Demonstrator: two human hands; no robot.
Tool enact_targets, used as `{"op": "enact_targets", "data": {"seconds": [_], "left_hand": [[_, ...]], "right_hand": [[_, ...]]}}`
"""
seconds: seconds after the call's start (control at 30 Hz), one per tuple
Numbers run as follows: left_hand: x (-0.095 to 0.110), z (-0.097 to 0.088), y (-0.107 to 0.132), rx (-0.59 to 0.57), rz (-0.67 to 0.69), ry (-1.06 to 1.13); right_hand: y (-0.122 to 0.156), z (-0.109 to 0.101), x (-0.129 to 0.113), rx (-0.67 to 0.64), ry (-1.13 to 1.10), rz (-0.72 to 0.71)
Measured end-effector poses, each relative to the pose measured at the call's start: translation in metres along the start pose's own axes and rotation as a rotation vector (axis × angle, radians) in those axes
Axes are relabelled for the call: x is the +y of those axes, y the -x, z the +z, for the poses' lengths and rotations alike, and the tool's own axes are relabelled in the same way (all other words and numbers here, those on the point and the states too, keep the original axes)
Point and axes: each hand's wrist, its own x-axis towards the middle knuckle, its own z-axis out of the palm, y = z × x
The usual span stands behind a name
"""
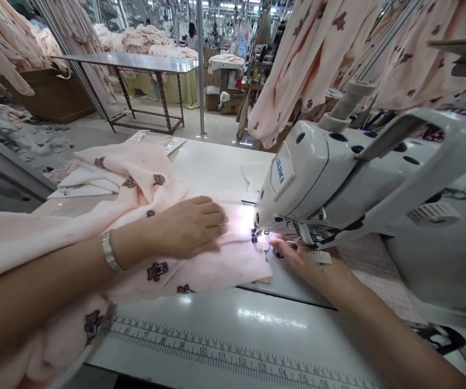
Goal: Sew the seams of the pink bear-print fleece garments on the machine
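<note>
Pink fleece fabric point(216, 270) with brown bear prints lies across the sewing table, its right end under the needle area. My left hand point(192, 227) rests palm down on this fabric, fingers stretched out, just left of the presser foot point(254, 235). On that wrist sits a silver bracelet point(111, 251). The white JUKI sewing machine point(309, 167) stands on the right, its lamp lighting the cloth. Beneath its head, my right hand point(297, 256) is close to the right side of the foot, fingertips drawn together. Whatever they pinch is hidden or too small to make out.
A printed ruler scale point(216, 351) runs along the table's front edge. Pink garments point(297, 65) hang above and behind the machine. Farther back are a metal-topped table point(135, 62), a pole point(201, 81), a brown carton point(50, 97) and a distant person point(191, 38).
</note>
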Motion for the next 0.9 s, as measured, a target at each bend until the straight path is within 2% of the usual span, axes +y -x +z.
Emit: {"op": "enact_targets", "data": {"seconds": [0.03,0.1,0.13,0.17,0.2,0.27,0.33,0.4,0.5,0.57,0.67,0.73,0.9], "left_hand": [[0.014,0.006,0.013,0.020,-0.058,0.031],[0.056,0.023,0.035,0.108,-0.332,0.062],[0.080,0.031,0.041,0.182,-0.426,0.057],[0.102,0.037,0.042,0.206,-0.439,0.088],[0.120,0.039,0.038,0.241,-0.383,0.129],[0.134,0.033,0.019,0.178,-0.262,0.309],[0.121,0.018,-0.005,0.181,-0.219,0.430],[0.093,0.008,-0.023,0.197,-0.257,0.375],[0.061,0.012,-0.029,0.161,-0.230,0.279],[0.056,0.021,-0.024,0.147,-0.255,0.282],[0.061,0.029,-0.018,0.188,-0.285,0.293],[0.063,0.031,-0.019,0.210,-0.264,0.278],[0.060,0.031,-0.024,0.201,-0.253,0.228]], "right_hand": [[0.004,-0.005,-0.009,-0.004,-0.008,0.009],[0.011,-0.014,-0.027,-0.024,-0.038,0.007],[0.014,-0.017,-0.034,-0.038,-0.060,-0.009],[0.015,-0.019,-0.040,-0.050,-0.085,-0.031],[0.016,-0.020,-0.044,-0.059,-0.112,-0.052],[0.015,-0.020,-0.044,-0.053,-0.156,-0.072],[0.013,-0.020,-0.036,0.000,-0.174,-0.046],[0.012,-0.021,-0.025,0.095,-0.159,0.008],[0.017,-0.029,-0.020,0.222,-0.126,0.010],[0.027,-0.036,-0.029,0.251,-0.138,-0.071],[0.046,-0.037,-0.051,0.177,-0.139,-0.250],[0.056,-0.030,-0.059,0.089,-0.062,-0.335],[0.061,-0.014,-0.045,-0.051,0.108,-0.345]]}}
